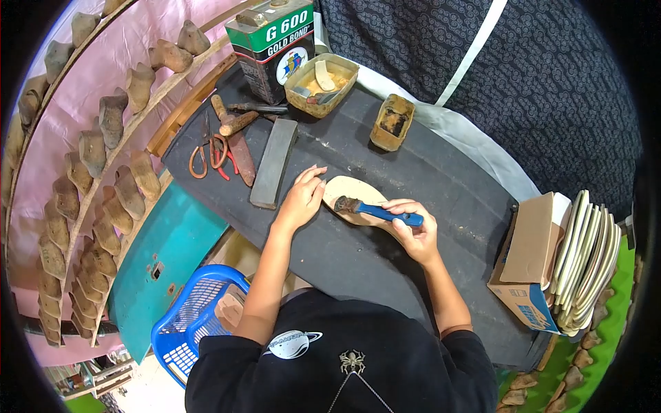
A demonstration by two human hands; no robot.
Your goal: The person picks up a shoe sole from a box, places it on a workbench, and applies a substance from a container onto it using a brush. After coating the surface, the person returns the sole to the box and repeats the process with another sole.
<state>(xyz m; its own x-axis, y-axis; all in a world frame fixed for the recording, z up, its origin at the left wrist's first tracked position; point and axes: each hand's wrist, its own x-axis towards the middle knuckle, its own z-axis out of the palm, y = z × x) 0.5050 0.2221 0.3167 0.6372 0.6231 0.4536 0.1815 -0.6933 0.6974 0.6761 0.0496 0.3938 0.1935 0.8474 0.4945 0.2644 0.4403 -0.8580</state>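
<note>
The right hand (416, 230) is clenched around the handle of a blue-handled brush with a dark, glue-caked bristle head (375, 210). The bristles rest on a flat tan shoe insole (354, 187), which lies near the middle of the black tabletop (358, 255), between the two hands. The left hand (303, 197) is released, its fingers spread and pressing down on the left edge of the insole.

Further back on the tabletop, a green and silver metal tin marked "G 600 Gold Bond" (272, 45) stands at the far edge. Just beside it is a square beige plastic tub of yellowish glue (321, 82) with a scrap piece lying in it. A small brown, stained rectangular container (392, 122) sits to the right of the tub, apart from it. A long grey sharpening stone (273, 162) lies to the left of the left hand, and beyond it are orange-handled scissors (206, 155) and wooden-handled tools (234, 124).

At the right end, an open cardboard box (530, 275) sits beside a stack of pale insoles standing on edge (585, 261). On the left, rows of wooden shoe lasts (103, 172) line curved racks, and a blue plastic basket (196, 316) is below the tabletop.
</note>
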